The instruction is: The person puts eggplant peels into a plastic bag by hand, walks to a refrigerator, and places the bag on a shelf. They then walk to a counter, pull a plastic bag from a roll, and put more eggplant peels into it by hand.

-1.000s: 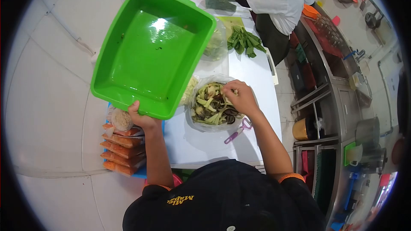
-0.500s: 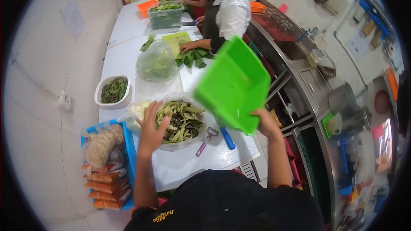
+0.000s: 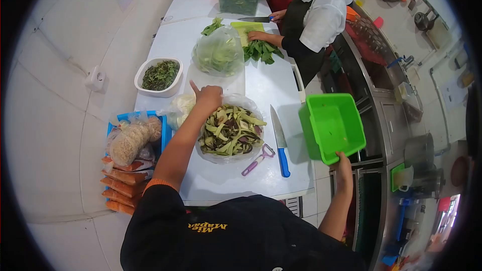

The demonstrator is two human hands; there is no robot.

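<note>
My right hand (image 3: 344, 169) grips the near rim of a bright green plastic tub (image 3: 312, 133), tilted beside the table's right edge; a few small bits cling inside it. My left hand (image 3: 207, 98) hovers at the far rim of a clear plastic bag (image 3: 221, 158), its thumb stretched out and its fingers bent down, their tips hidden. Green and purple vegetable peelings (image 3: 232, 130) fill that bag. Right of the bag lie a purple-handled peeler (image 3: 258, 161) and a knife (image 3: 283, 160) with a blue handle.
A white bowl of leaves (image 3: 173, 90) and a bag of greens (image 3: 219, 52) stand farther up the table. A blue crate (image 3: 164, 138) of packets sits at left. A co-worker's hand (image 3: 258, 35) rests by leafy greens (image 3: 262, 52); their other hand holds a knife (image 3: 253, 19).
The green tub has swung from above the table to its right side in my right hand. My left hand has moved up to the bag's far rim, fingers now bent.
</note>
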